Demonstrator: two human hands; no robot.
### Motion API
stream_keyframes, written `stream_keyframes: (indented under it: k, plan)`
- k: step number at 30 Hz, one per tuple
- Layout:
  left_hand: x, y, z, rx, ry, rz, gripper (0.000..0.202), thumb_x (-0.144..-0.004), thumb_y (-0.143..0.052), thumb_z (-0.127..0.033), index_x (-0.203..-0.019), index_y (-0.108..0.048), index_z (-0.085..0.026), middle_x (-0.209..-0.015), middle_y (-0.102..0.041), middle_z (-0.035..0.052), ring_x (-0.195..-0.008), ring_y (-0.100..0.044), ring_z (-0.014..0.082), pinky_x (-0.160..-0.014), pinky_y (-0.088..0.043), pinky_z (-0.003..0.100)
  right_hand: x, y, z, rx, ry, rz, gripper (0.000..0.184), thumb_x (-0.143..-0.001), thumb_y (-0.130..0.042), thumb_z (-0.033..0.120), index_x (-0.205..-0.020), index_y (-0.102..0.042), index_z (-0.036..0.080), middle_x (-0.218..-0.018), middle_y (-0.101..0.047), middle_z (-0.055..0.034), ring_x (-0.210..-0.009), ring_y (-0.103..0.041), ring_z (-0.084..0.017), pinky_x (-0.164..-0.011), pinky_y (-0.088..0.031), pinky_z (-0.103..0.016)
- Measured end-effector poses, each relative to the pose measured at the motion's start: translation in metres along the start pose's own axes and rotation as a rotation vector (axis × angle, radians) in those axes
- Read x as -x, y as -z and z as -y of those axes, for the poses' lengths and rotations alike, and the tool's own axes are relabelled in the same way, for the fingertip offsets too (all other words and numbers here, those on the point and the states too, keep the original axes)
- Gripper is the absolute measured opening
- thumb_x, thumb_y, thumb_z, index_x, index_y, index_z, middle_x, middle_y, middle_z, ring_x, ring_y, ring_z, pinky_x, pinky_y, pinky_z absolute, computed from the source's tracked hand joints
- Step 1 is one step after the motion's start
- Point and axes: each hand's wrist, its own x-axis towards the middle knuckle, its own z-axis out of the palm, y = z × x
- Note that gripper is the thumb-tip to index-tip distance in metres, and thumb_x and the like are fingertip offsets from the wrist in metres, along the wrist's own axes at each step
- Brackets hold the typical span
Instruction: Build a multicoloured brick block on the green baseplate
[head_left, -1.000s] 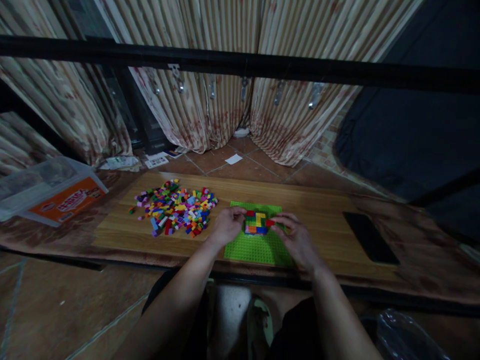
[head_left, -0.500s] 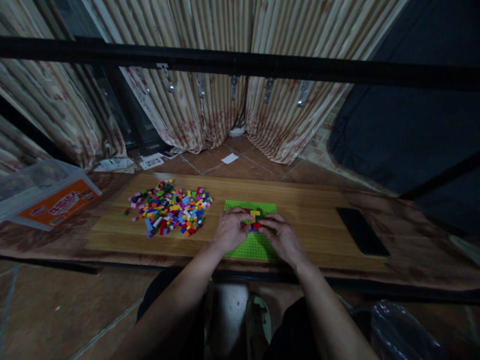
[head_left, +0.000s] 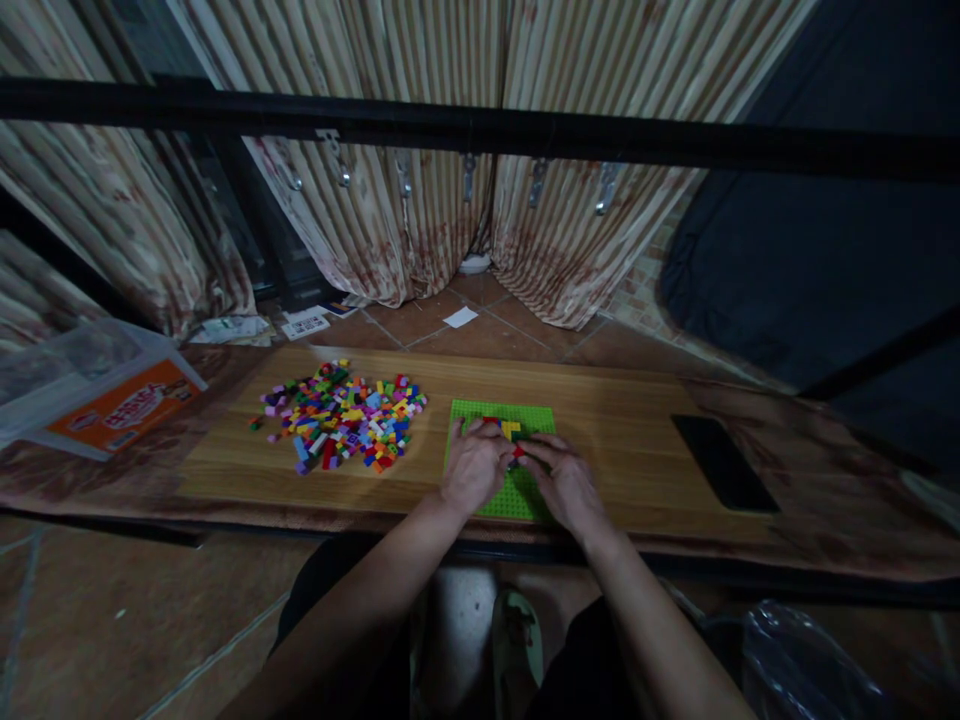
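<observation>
A green studded baseplate (head_left: 517, 502) lies in front of me, with a small group of toy bricks built up near its middle. Among them a yellow brick (head_left: 511, 429) shows just beyond my fingers. My left hand (head_left: 478, 466) reaches in over the plate from the left, its fingers bent and closed at a small red brick (head_left: 517, 454). From the right, the thumb and forefinger of my right hand (head_left: 564, 480) pinch at the same red brick. My fingers cover much of the brick and those around it.
On the wooden board (head_left: 622, 450), a heap of mixed toy bricks (head_left: 352, 415) lies to the left. A dark flat slab (head_left: 724, 462) rests at the right. Beyond the left end stands a clear plastic box (head_left: 97, 390) with an orange label. A black bar (head_left: 480, 125) with hooks crosses ahead.
My left hand has shifted slightly right and toward me, and its fingers now cover more of the red brick. The right hand stays almost where it was.
</observation>
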Motion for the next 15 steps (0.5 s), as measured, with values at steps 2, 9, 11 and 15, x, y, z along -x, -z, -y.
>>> stream_keyframes:
  k: [2, 9, 11, 15]
  plan:
    - [0.001, 0.001, -0.001, -0.023, -0.008, 0.004, 0.021, -0.088, -0.051, -0.022, -0.087, -0.071, -0.024, -0.091, -0.067, 0.004, -0.096, -0.052, 0.0218, -0.1, -0.027, 0.047, 0.002, -0.002, 0.0, 0.016, 0.003, -0.009, 0.029, -0.088, -0.052, 0.037, -0.107, -0.071, 0.027, -0.112, -0.067, -0.007, -0.106, -0.06, -0.025, -0.095, -0.048, -0.044]
    - [0.01, -0.004, 0.002, 0.005, -0.001, -0.038, 0.021, -0.088, -0.052, -0.025, -0.1, -0.069, -0.027, -0.093, -0.066, 0.0039, -0.097, -0.052, 0.0212, -0.101, -0.028, 0.047, 0.004, -0.004, 0.0, -0.091, 0.009, -0.026, 0.03, -0.085, -0.055, 0.041, -0.109, -0.07, 0.028, -0.107, -0.07, -0.0059, -0.1, -0.064, -0.023, -0.09, -0.05, -0.042]
    - [0.014, -0.006, 0.003, 0.042, 0.001, -0.079, 0.025, -0.086, -0.056, -0.024, -0.108, -0.067, -0.029, -0.097, -0.067, 0.0037, -0.098, -0.053, 0.0212, -0.099, -0.031, 0.045, 0.004, -0.002, -0.002, -0.133, -0.009, -0.052, 0.036, -0.083, -0.058, 0.043, -0.115, -0.066, 0.027, -0.109, -0.069, -0.0065, -0.099, -0.064, -0.023, -0.089, -0.05, -0.042]
    - [0.017, 0.006, 0.013, 0.099, 0.059, -0.171, 0.036, -0.082, -0.057, -0.017, -0.116, -0.064, -0.028, -0.099, -0.068, 0.0029, -0.097, -0.055, 0.0204, -0.096, -0.038, 0.041, 0.0, 0.002, -0.01, -0.234, -0.145, -0.206, 0.046, -0.081, -0.056, 0.046, -0.119, -0.062, 0.02, -0.105, -0.07, -0.0111, -0.084, -0.067, -0.022, -0.079, -0.053, -0.041]
